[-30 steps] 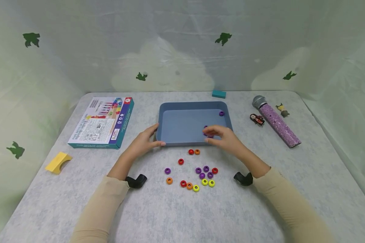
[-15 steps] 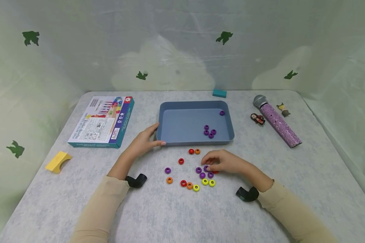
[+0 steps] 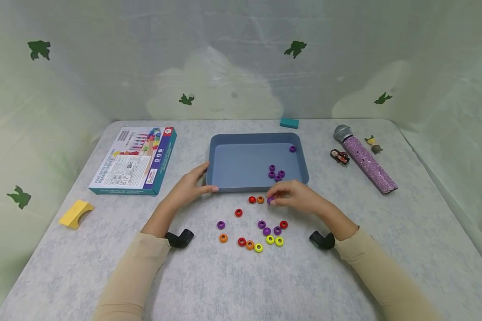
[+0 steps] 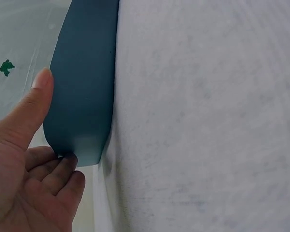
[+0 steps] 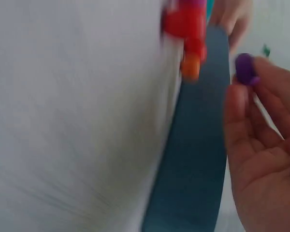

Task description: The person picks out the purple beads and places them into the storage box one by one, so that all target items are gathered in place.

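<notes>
A purple bead (image 3: 270, 200) is pinched between the fingertips of my right hand (image 3: 300, 197), just in front of the tray's near edge. The right wrist view shows this bead (image 5: 245, 68) at the thumb and finger. My left hand (image 3: 187, 188) grips the near left corner of the blue-grey tray (image 3: 241, 189). In the left wrist view the thumb lies at the rim and curled fingers touch the tray wall (image 4: 84, 82). Several purple beads (image 3: 272, 174) lie inside the tray on its right. More purple beads (image 3: 262, 224) lie on the table.
Red (image 3: 238, 212), orange (image 3: 223, 238) and yellow beads (image 3: 270, 240) are scattered before the tray. A game box (image 3: 128, 160) and yellow arch block (image 3: 76, 214) are left. A glittery microphone (image 3: 367, 162) and two small figures (image 3: 339, 157) are right; a teal block (image 3: 289, 123) is behind.
My right hand left the tray, came down to the bead group, took a purple bead and has lifted it back toward the tray's near edge. The left hand stays at the corner.
</notes>
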`<action>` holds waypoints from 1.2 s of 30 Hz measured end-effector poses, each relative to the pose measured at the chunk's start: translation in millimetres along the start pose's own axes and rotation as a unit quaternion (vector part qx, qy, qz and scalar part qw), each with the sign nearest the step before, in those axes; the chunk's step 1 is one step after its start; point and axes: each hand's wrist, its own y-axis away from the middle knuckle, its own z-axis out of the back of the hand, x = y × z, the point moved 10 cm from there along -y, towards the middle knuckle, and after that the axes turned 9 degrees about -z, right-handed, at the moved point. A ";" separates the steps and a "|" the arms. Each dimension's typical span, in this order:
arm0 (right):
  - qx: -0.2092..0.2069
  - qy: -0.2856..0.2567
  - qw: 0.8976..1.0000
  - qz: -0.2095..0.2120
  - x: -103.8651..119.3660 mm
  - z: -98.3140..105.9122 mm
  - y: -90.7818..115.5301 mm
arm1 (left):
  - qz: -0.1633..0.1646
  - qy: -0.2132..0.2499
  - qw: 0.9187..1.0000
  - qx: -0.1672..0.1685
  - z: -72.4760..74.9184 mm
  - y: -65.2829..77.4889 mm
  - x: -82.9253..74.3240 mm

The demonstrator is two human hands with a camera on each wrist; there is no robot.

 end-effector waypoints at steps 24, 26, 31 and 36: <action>-0.096 0.089 0.982 -0.133 -70.2 52.2 -60.0 | -0.007 0.002 1.000 0.003 -0.5 -0.3 0.1; -0.105 0.082 0.983 -0.126 -66.7 53.3 -57.0 | -0.006 0.001 1.000 0.005 -1.1 -0.6 0.4; -0.126 0.058 0.988 -0.067 -41.8 52.9 -40.1 | -0.005 -0.001 1.000 0.011 -2.3 -0.6 1.2; -0.113 0.020 0.993 0.033 -8.7 34.0 -19.7 | -0.004 0.002 1.000 0.011 -1.7 0.1 0.9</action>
